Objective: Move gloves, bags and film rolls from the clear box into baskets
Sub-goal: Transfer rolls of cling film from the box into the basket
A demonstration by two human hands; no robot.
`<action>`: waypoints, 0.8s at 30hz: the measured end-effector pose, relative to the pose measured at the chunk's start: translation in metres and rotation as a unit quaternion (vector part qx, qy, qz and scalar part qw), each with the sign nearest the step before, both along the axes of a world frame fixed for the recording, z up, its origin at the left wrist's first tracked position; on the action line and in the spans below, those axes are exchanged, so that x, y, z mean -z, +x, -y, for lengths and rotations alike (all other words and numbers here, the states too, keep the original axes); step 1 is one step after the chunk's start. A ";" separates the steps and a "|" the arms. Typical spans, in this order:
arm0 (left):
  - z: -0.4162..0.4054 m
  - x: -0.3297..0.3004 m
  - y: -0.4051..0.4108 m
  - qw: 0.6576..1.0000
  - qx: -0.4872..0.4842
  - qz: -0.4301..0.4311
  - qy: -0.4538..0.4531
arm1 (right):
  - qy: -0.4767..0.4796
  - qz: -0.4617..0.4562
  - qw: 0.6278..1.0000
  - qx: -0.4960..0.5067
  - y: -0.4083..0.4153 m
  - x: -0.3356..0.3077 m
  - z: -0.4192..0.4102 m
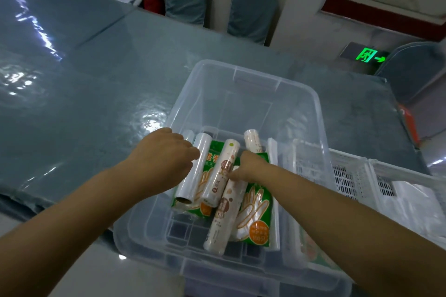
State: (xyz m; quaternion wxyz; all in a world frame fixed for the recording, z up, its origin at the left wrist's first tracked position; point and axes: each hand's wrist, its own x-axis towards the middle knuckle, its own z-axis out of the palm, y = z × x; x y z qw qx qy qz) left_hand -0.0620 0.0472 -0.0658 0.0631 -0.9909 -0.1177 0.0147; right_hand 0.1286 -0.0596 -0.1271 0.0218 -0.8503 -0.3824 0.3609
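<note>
Both forearms reach in from the near edge over the clear box (321,113). Inside it, the left hand (164,154) curls its fingers over the top of a plain white roll (193,171); the fingertips are hidden behind the roll, so whether they truly clench it cannot be told. The right hand (246,167) is bent downward with its fingers tucked out of sight between a patterned roll (223,173) and the right glove pack (257,214); what it grasps, if anything, cannot be told either.

4 rolls show in the box. The plain white one lies furthest left, the patterned roll is just beside it and touching, a second patterned roll (224,219) lies nearer the camera with its far end under the right hand, and a fourth roll (252,141) pokes out beyond that hand. Under them lie 2 green glove packs: the left pack (212,152) beneath the 2 left rolls, the right one against the box's right wall.

Just right of the box stand 2 white slatted baskets, the nearer basket (347,173) touching the box and the far basket (405,190) beside it, holding something pale and filmy.

All of this sits on a grey-blue table (96,103) under shiny plastic. Beyond it stand covered chairs (251,7), and a green exit sign (369,55) glows low on the wall.
</note>
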 end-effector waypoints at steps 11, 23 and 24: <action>-0.010 -0.004 0.081 0.976 -0.021 -0.214 -0.042 | 0.273 0.128 0.949 0.094 0.055 -0.139 0.054; 0.028 0.107 0.122 0.912 -0.233 -0.108 -0.321 | 0.566 0.024 0.723 0.395 0.059 -0.145 0.153; 0.027 0.110 0.123 0.901 -0.255 -0.105 -0.336 | 0.569 0.017 0.719 0.400 0.061 -0.142 0.160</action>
